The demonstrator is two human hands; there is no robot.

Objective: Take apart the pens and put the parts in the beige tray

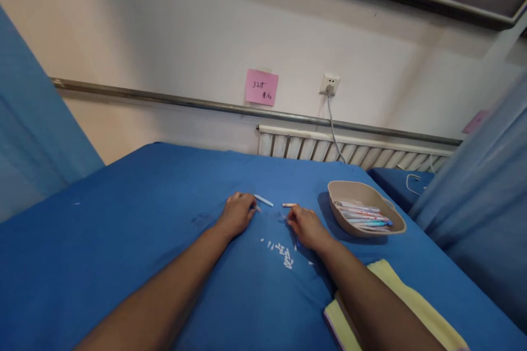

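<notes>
My left hand point(237, 214) rests on the blue-covered surface with its fingers closed, and a small pale pinkish tip shows at the fingertips. Just beyond those fingers lies a slim white-and-light-blue pen-like stick point(263, 200). My right hand point(307, 226) is pinched low over the cloth, with a small clear piece partly showing at its fingertips; its kind is too small to tell. A short orange-and-white pen-like piece point(289, 205) lies by the right fingers. Between my forearms, several tiny white pieces point(285, 254) are scattered in a loose pile.
A beige basket point(335, 192) holding several pens point(364, 216) stands right of my right hand. A folded yellow cloth point(405, 296) lies under my right forearm. Behind the blue-covered surface point(135, 192) are a metal rail point(185, 103), a radiator point(304, 145) and a plugged-in cord point(332, 126).
</notes>
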